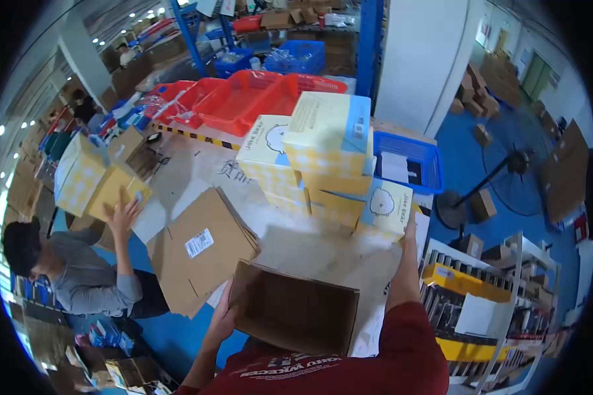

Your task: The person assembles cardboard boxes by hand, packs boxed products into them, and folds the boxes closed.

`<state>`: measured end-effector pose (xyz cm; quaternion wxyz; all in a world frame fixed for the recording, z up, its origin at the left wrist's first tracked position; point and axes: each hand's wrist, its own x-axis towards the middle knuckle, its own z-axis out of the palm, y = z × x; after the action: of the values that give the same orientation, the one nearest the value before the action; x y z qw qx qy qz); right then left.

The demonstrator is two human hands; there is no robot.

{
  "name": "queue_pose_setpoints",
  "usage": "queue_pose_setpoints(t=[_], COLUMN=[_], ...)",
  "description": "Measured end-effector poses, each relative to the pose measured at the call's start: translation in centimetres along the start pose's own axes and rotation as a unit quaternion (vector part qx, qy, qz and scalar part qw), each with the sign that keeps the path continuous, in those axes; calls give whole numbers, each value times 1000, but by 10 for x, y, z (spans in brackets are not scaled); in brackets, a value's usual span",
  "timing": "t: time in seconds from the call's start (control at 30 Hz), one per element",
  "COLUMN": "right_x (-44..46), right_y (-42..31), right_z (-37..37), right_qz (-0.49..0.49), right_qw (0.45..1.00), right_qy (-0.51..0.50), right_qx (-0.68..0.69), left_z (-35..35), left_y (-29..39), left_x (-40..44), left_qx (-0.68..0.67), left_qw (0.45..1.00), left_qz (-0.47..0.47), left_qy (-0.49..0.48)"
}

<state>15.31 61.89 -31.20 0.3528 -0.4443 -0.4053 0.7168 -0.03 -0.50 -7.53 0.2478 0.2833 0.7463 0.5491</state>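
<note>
My left hand (pixel 225 315) grips the left wall of an open cardboard box (pixel 296 306), held in front of my chest with its dark inside facing up. No contents show in it. My right hand (pixel 409 232) is at the right edge of a small yellow and white printed box (pixel 383 205) marked with a bear drawing, its fingers partly hidden behind it. That box is beside a stack of similar yellow printed boxes (pixel 326 135). Left of the stack, flattened cardboard sheets (pixel 201 253) with a white label lie on the table.
Red plastic baskets (pixel 240 102) line the table's far side, and a blue basket (pixel 408 161) is behind the stack. At left a co-worker (pixel 95 270) handles yellow boxes (pixel 105 181). A floor fan (pixel 517 161) and a roller conveyor (pixel 471 283) stand at right.
</note>
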Motion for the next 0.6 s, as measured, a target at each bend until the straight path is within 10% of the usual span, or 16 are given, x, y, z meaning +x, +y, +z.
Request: queue_pose_setpoints(t=[0.1,0.2,0.4,0.6], right_x=[-8,-18,-146,-401], right_y=[-2,13,-42,-217], right_z=[5,-27,-54,25], right_qz=[-29,-77,-47,-353], right_qw=[994,982,982,925], right_qy=[-80,-28,-50,25], right_qx=[64,-168,175,-140], left_z=[-2,-5,-15,-2], left_y=[-8,-14,-8,-35], left_x=[13,8,22,52], left_qx=[-39,28,-173,-251], left_qw=[999,998,980,937], left_qz=[-3,15,-79,-58], left_qy=[-15,-46,-65,-235])
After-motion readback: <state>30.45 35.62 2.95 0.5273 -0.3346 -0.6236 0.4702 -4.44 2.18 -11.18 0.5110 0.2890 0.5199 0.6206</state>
